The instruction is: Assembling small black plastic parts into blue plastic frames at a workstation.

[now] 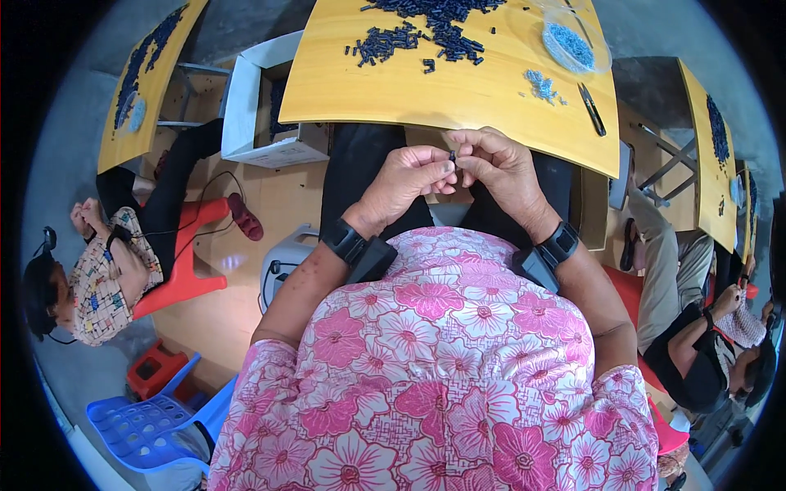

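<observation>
Just off the table's near edge, my two hands meet over my lap. My left hand (412,179) pinches a small black cylindrical piece (452,155) between thumb and fingers. Close against it, my right hand (496,166) has thumb and forefinger pressed together at the same piece; whatever lies between those fingertips is too small to make out. Loose heaps of similar dark pieces (385,42) lie on the yellow table (426,98). To the right are a small pile of clear bluish bits (542,85) and a round clear tub (571,47) full of them.
Black-handled snips (591,110) lie near the table's right edge. An open white carton (274,151) with dark pieces inside stands left of the table. People sit at other tables on both sides. A blue plastic chair (143,425) is at lower left.
</observation>
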Demonstrator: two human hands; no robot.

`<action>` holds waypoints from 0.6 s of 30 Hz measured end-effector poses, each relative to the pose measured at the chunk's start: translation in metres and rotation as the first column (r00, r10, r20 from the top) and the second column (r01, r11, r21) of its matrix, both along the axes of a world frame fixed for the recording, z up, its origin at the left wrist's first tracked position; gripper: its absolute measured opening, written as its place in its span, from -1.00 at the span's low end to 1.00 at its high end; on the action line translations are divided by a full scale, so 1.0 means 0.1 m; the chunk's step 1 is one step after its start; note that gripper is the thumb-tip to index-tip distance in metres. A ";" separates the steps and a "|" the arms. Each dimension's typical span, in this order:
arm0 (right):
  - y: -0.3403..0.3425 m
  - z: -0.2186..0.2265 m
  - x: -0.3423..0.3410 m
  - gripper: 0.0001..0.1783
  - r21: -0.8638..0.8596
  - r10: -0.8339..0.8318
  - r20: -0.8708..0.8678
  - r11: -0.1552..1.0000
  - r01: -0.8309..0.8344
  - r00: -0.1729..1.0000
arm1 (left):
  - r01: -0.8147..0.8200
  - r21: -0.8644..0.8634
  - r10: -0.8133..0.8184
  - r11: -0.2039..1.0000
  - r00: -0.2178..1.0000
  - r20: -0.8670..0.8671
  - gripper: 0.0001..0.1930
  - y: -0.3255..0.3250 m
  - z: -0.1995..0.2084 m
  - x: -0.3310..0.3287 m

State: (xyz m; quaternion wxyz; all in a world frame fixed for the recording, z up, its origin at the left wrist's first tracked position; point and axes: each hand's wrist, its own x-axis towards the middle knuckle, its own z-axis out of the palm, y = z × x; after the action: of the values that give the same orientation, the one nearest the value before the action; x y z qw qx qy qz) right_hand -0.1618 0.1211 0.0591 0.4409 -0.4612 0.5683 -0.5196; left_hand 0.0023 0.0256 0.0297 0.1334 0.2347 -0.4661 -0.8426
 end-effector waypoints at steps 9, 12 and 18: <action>0.13 0.06 -0.10 -0.78 0.019 0.048 0.112 0.999 -0.050 0.993 | 0.131 -0.134 -0.124 0.982 0.991 0.053 -0.81 0.05 0.12 0.00; 0.18 0.06 -0.13 -0.79 0.031 0.050 0.165 0.998 -0.056 0.985 | 0.151 -0.153 -0.144 0.977 0.988 0.059 -0.82 0.08 0.17 -0.04; 0.27 0.11 -0.17 -0.79 0.113 0.007 0.289 0.993 -0.041 0.957 | 0.172 -0.177 -0.159 0.969 0.984 0.082 -0.83 0.13 0.25 -0.08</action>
State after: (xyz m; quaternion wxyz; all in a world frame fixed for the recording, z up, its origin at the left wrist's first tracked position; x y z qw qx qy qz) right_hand -0.1789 0.1486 0.0705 0.5514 -0.3609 0.5221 -0.5414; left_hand -0.0062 0.0383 0.0544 0.0679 0.2101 -0.5639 -0.7958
